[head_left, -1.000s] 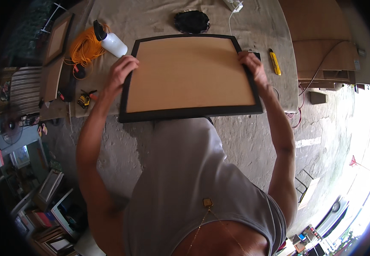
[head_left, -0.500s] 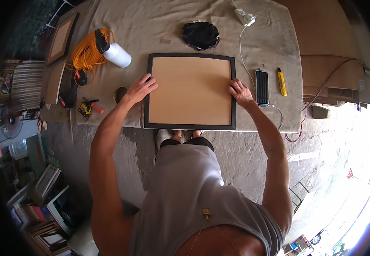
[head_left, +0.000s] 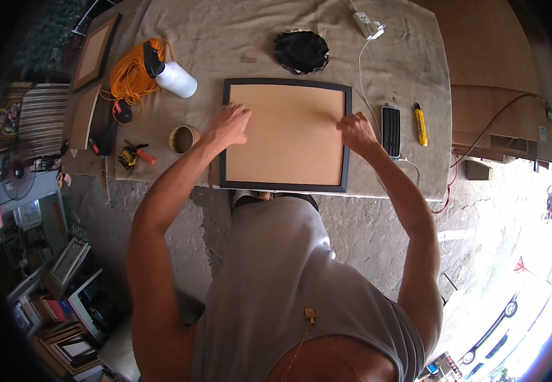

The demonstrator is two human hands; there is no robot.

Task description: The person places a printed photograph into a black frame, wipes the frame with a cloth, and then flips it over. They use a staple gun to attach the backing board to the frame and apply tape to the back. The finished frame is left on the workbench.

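Observation:
A picture frame with a black border lies on the cloth-covered table in front of me, a plain tan board filling it. My left hand is over the frame's left side, reaching onto the board; its thumb stands apart from the bent fingers. Around the right border, my right hand has its fingers curled. Beside my left wrist stands a round tub, partly behind the forearm. To the right of my right hand are a black phone-like device and a yellow utility knife.
A white spray bottle lies by a coil of orange cord at the left. Nearby are a tape measure and an orange-handled tool. A black cloth item and a white power strip with a cable lie farther back.
My left hand has moved from the frame's left border rightward onto the board, its thumb spreading. The right hand has stayed at the right border. The frame has shifted slightly.

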